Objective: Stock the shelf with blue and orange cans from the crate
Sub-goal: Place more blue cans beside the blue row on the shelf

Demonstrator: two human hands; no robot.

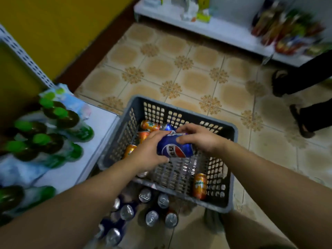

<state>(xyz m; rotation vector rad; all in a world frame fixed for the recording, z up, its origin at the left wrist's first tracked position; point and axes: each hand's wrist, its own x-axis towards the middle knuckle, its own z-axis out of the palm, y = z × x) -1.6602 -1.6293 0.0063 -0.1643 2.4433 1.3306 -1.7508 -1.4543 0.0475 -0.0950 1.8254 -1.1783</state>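
The step in hand appears to be the picking of one can out of the crate, before it goes to the shelf at the left. A blue can is held above the middle of the crate, lying on its side, with its logo facing up.

The left hand grips this can from the left, its fingers curled around the body. The right hand is on the right and far end of the same can; its fingers bend over the top edge and the thumb presses the side. So both hands are closed on one can, and they are close together.

Inside the crate there are more cans: an orange can and a second blue can at the far left corner, and another orange can standing at the near right wall. Just near the crate a group of upright cans stands in rows; I cannot tell if they stand on the floor or on a low board.

I judge that the next move needs one hand to let go. The other hand should turn the can upright and carry it to the left, avoiding the green-capped bottles on the shelf.
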